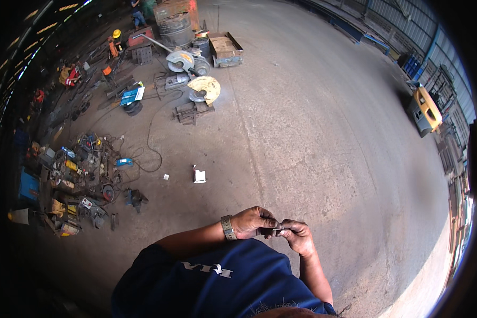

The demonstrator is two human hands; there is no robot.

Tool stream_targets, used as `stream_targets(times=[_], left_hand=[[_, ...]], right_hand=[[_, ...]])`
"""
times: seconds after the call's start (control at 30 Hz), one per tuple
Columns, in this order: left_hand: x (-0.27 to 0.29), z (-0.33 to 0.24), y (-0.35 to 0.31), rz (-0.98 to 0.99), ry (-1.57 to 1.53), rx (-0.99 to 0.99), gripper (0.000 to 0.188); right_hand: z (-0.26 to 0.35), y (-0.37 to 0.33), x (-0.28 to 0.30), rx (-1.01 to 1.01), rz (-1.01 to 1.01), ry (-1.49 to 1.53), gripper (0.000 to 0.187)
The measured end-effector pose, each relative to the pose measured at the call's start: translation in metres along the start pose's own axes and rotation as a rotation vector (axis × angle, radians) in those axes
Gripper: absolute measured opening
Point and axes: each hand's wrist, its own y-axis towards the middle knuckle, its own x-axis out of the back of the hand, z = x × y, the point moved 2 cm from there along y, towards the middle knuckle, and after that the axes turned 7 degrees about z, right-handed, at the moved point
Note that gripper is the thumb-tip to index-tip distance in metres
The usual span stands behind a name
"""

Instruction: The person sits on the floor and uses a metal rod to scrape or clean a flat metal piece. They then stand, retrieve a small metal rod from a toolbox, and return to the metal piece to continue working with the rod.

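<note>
Close in front of my dark blue shirt, my two hands meet fingertip to fingertip. With a watch (pixel 228 227) on its wrist, my left hand (pixel 252 223) is closed in a pinch. My right hand (pixel 300 237) pinches from the other side, thumb and fingers pressed together. Between them is a small, thin, dark piece (pixel 276 229), mostly covered by the fingers and too small to name. Farther off on the floor, ahead and to the left of my hands, lie a white box (pixel 199 176) and a small white scrap (pixel 166 177).
Tools and parts are heaped (pixel 85 175) at left, beside a blue power tool (pixel 124 162). Ahead stand two cut-off saws (pixel 181 61) (pixel 204 90), with a cable (pixel 149 132) trailing nearby. Workers (pixel 116 40) are far left. A yellow machine (pixel 427 110) stands far right.
</note>
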Motion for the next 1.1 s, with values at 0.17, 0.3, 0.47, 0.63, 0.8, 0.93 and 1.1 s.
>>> stream_targets(times=[0.17, 0.3, 0.47, 0.63, 0.8, 0.93, 1.1], left_hand=[[0.084, -0.022, -0.035, -0.297, 0.227, -0.187, 0.024], [0.177, -0.013, -0.095, -0.861, 0.531, -0.143, 0.027], [0.279, 0.076, -0.216, -1.304, 0.685, -0.198, 0.029], [0.287, 0.147, -0.307, -1.485, 0.651, 0.757, 0.042], [0.288, 0.195, -0.297, -1.606, 0.05, 0.642, 0.056], [0.314, 0.211, -0.293, -1.797, 0.154, 0.473, 0.035], [0.371, 0.11, -0.182, -1.711, 0.424, 0.154, 0.038]], right_hand=[[-0.046, 0.059, 0.003, -0.207, -0.088, 0.024, 0.014], [-0.132, 0.07, 0.068, -0.537, -0.224, -0.198, 0.018], [-0.253, 0.005, 0.204, -1.233, 0.079, -0.917, 0.032], [-0.284, 0.001, 0.259, -1.352, 0.013, -0.719, 0.026], [-0.294, 0.105, 0.29, -1.207, -0.11, -0.537, 0.038], [-0.293, 0.249, 0.264, -1.034, -0.022, -0.472, 0.033], [-0.282, 0.389, 0.364, -0.875, 0.302, -1.106, 0.025]])
